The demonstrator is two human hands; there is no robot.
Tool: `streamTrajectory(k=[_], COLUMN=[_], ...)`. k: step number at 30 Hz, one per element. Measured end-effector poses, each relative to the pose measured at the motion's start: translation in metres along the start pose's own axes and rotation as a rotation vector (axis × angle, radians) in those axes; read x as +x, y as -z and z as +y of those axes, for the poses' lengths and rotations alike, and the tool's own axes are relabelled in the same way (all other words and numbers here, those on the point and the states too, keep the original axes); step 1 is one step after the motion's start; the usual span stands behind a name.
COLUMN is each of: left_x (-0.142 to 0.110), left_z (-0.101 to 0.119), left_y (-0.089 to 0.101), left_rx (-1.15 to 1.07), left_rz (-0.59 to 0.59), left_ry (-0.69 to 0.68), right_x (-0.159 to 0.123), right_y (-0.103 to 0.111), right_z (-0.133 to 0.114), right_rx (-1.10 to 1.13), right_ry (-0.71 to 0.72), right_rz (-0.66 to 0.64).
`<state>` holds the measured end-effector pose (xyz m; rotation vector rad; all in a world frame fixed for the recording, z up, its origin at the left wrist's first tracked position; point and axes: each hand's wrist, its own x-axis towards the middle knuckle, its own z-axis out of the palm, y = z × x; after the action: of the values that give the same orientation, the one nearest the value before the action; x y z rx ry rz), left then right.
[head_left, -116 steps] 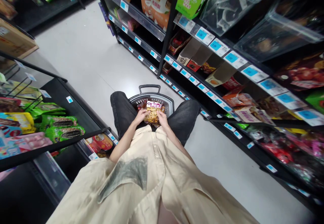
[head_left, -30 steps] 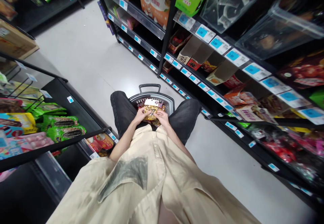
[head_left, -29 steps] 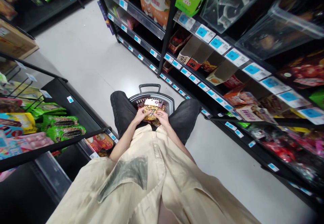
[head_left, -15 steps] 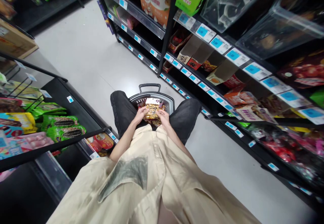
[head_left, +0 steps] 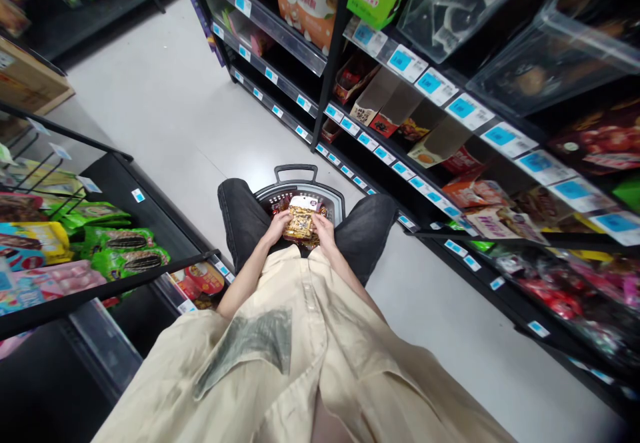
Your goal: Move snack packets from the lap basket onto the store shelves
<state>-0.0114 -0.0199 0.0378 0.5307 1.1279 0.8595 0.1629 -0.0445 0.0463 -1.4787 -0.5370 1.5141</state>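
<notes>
Between my knees stands a grey and black shopping basket [head_left: 336, 204] with its handle [head_left: 295, 169] at the far side. Over it I hold a gold snack packet [head_left: 301, 221] with a white top strip. My left hand [head_left: 278, 225] pinches the packet's left edge, and my right hand [head_left: 323, 229] grips its right edge. Dark, shiny wrapped packets lie in the basket beneath, largely hidden by the held packet and my hands.
A shelf rack with boxes and snack bags runs along the right, its lower shelf edge [head_left: 383, 155] lined with price tags. On the left, a low shelf holds green snack bags [head_left: 127, 263]. A cardboard box [head_left: 35, 83] stands farther back beside the grey floor [head_left: 165, 96].
The gold packet has tilted slightly, so more of its white top strip and front shows. Both hands keep their hold at nearly the same spot.
</notes>
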Motion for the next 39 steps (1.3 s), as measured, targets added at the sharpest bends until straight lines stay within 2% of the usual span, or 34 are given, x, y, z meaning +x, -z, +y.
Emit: streamTrajectory(k=[6,11,15,22,31,39], left_x=[0.0,0.001,0.0,-0.006,-0.011,-0.01], left_z=[0.0,-0.003,-0.003,0.006,0.01,0.008], left_y=[0.001,0.003,0.004,-0.002,-0.007,-0.004], left_rx=[0.058,0.069,0.105,0.075,0.062,0.096], left_rz=[0.036,0.02,0.028,0.008,-0.067,-0.037], left_ry=[-0.02,-0.047,-0.054,-0.092,-0.102,-0.127], right_x=[-0.001,-0.003,-0.006,-0.007,-0.004,-0.003], right_y=[0.002,0.002,0.002,0.002,0.002,0.002], right_z=[0.002,0.001,-0.001,-0.002,-0.002,-0.001], right_rx=[-0.076,-0.141,-0.136,-0.095,-0.103,-0.097], right_ry=[0.053,0.115,0.106,0.099,0.093,0.075], right_rz=[-0.052,-0.029,-0.002,-0.048,-0.012,0.005])
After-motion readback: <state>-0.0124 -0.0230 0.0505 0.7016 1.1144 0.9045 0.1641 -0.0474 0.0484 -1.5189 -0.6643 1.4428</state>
